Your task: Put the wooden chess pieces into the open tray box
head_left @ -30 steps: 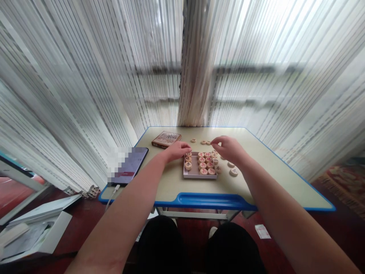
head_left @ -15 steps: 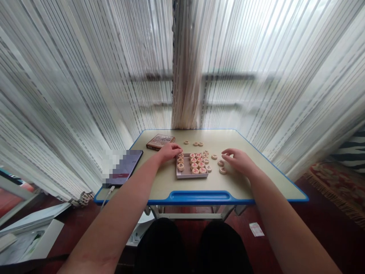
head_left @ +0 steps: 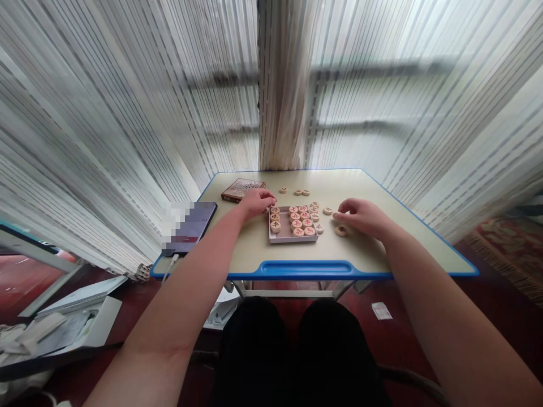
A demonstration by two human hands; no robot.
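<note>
A shallow white box holds round wooden Chinese chess pieces. Red-marked pieces fill its right side, and a column of black-marked pieces lines the left. At the box's far left corner, my left hand has its fingers loosely extended beside the top black piece; its thumb is mostly hidden. To the right of the box, my right hand is closed in a pinch low over the table, its fingers covering a chess piece there. A loose piece lies just in front of it, another to its left.
Several loose pieces lie against the box's right side, and others lie farther back. A brown patterned box lid is at the back left. A tablet with a cable lies at the left edge of the blue-rimmed table.
My right hand has come down and left onto a loose piece, which its fingers now cover. My left hand stays by the box corner. The view has tilted, so the table appears higher.
</note>
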